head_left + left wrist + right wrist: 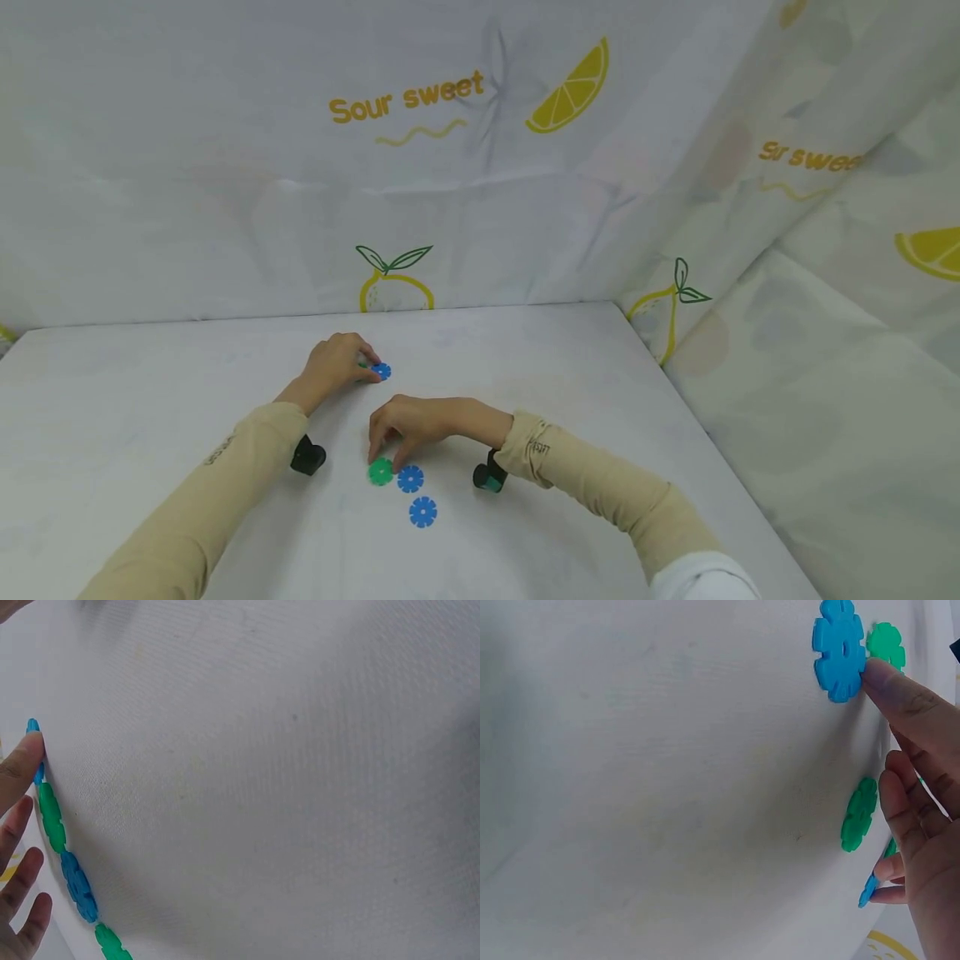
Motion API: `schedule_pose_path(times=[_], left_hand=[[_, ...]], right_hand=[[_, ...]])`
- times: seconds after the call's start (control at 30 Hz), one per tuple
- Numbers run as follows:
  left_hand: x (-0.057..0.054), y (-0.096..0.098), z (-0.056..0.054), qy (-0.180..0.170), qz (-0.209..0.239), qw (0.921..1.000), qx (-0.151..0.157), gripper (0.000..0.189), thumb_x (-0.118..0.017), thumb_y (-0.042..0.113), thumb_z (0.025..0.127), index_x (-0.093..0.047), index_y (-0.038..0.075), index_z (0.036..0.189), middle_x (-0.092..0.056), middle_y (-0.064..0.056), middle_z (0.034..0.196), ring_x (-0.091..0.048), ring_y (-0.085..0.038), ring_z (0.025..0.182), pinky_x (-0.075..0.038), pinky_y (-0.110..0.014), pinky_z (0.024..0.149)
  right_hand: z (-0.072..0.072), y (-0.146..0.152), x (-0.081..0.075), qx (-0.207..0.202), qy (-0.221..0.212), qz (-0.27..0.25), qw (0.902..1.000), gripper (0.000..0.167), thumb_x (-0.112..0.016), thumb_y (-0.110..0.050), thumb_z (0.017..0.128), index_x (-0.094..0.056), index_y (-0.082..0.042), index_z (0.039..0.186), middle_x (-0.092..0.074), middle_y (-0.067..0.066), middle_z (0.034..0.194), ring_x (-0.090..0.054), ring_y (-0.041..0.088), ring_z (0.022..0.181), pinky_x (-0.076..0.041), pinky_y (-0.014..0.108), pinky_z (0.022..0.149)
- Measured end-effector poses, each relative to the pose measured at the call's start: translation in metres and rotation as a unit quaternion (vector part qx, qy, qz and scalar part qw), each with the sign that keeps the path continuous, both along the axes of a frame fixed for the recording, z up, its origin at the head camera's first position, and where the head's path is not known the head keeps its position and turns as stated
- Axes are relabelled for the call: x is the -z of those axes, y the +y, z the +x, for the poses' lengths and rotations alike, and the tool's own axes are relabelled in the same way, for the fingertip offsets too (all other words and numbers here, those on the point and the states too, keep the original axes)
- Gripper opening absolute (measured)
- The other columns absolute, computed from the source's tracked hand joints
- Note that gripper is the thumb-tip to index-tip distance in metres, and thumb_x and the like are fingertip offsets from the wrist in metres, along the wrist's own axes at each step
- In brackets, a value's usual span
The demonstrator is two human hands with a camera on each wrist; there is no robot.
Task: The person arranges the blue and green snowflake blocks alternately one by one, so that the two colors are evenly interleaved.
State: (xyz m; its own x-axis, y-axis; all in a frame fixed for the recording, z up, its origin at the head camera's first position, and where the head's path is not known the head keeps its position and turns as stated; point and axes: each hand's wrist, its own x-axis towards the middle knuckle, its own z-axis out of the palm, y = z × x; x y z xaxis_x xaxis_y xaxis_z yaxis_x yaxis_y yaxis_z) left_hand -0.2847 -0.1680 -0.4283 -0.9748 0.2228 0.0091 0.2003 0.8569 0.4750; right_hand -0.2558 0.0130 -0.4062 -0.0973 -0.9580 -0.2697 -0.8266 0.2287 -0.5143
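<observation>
Left hand [335, 363] pinches the far blue disc [385, 372]; right hand [416, 419] brackets the near green disc [381, 472] on the table [510, 358], hold unclear; its thumb [906, 701], crowding close, could knock the blue neighbour [411, 480] askew

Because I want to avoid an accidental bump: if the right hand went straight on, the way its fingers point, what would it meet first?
Probably the green disc, just ahead of the right hand in the head view; depth is unclear, so they may already touch.
</observation>
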Motion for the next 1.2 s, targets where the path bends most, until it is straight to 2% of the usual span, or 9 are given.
schedule_pose_path(times=[0.2,0.37,0.63,0.87,1.07,1.2], left_hand=[[-0.0004,-0.0004,-0.0001,-0.011,0.005,0.9999,-0.002,0.026,-0.082,0.022,0.075,-0.076,0.006,0.094,-0.068,-0.015,0.11,-0.058,-0.037,0.108,-0.046,-0.052,0.087],[0.0003,-0.0003,0.0008,-0.016,0.01,0.9998,-0.007,0.026,-0.082,0.022,0.075,-0.075,0.005,0.094,-0.067,-0.015,0.11,-0.057,-0.037,0.11,-0.044,-0.054,0.091],[-0.0007,-0.0004,0.0027,-0.014,0.018,0.9997,-0.005,0.026,-0.082,0.021,0.076,-0.075,0.004,0.095,-0.067,-0.015,0.109,-0.058,-0.038,0.108,-0.046,-0.052,0.089],[-0.0025,-0.0009,0.0027,-0.019,0.015,0.9997,-0.007,0.027,-0.082,0.022,0.076,-0.075,0.004,0.096,-0.067,-0.016,0.11,-0.057,-0.038,0.11,-0.046,-0.052,0.089],[-0.0025,-0.0012,0.0034,-0.024,0.02,0.9994,-0.011,0.027,-0.081,0.022,0.076,-0.075,0.005,0.096,-0.066,-0.016,0.112,-0.057,-0.038,0.111,-0.046,-0.052,0.089],[-0.0018,-0.0008,0.003,-0.029,0.019,0.9993,-0.011,0.028,-0.081,0.023,0.076,-0.075,0.006,0.097,-0.066,-0.016,0.114,-0.056,-0.038,0.112,-0.045,-0.053,0.09]], right_hand=[[-0.0004,0.0015,0.0027,-0.004,-0.002,-0.014,0.9999,0.036,-0.079,-0.015,0.079,-0.071,-0.008,0.114,-0.066,0.0,0.104,-0.052,0.004,0.084,-0.041,0.009,0.074],[0.0008,0.0012,0.0011,-0.02,-0.003,-0.016,0.9997,0.032,-0.078,-0.014,0.08,-0.073,-0.008,0.111,-0.066,0.002,0.106,-0.052,0.006,0.087,-0.041,0.008,0.075],[0.0013,0.0031,0.0005,-0.005,-0.003,-0.015,0.9999,0.033,-0.078,-0.015,0.08,-0.072,-0.007,0.112,-0.067,0.002,0.103,-0.052,0.006,0.08,-0.041,0.008,0.07],[-0.001,0.0027,0.0049,-0.014,-0.011,-0.029,0.9994,0.032,-0.078,-0.014,0.081,-0.072,-0.008,0.111,-0.067,0.001,0.101,-0.052,0.004,0.08,-0.044,0.009,0.071],[0.0003,0.0042,0.0062,0.005,-0.011,-0.025,0.9996,0.03,-0.078,-0.018,0.081,-0.073,-0.008,0.109,-0.066,-0.002,0.096,-0.052,0.002,0.078,-0.043,0.009,0.07],[0.0016,0.007,0.0073,0.022,-0.027,-0.04,0.9986,0.029,-0.078,-0.017,0.081,-0.073,-0.006,0.107,-0.068,0.0,0.098,-0.055,0.002,0.079,-0.045,0.009,0.073]])
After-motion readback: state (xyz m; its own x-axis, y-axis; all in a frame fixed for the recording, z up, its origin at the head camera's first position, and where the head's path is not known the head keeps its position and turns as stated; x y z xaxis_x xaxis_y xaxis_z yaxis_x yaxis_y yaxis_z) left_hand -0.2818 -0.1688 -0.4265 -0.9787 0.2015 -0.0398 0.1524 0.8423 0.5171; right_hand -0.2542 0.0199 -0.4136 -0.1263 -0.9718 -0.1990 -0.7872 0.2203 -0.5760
